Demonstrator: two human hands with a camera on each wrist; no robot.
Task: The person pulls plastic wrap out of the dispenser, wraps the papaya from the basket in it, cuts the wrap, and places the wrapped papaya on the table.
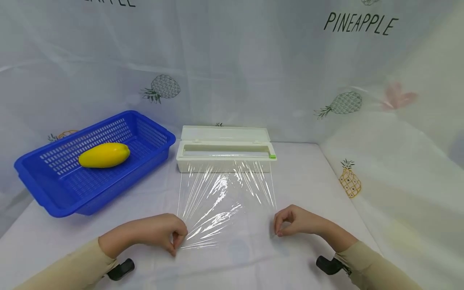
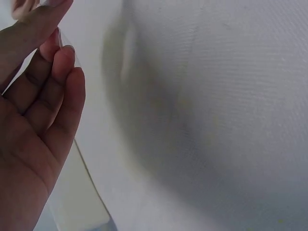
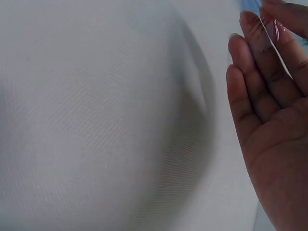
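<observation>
Left hand (image 1: 154,230) and right hand (image 1: 302,221) both got fingers (image 2: 71,103) pinching the clear wrap (image 1: 219,197), lower middle of the frame. It stretches from a white dispenser (image 1: 226,159), dead center tbh.

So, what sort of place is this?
Probably a makeshift work corner indoors: pineapple-print cloth hangs behind a white-covered table, which holds a cling-film dispenser and a blue basket.

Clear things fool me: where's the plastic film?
Centre of the head view: the film stretches from the white box to the left hand and right hand.
</observation>
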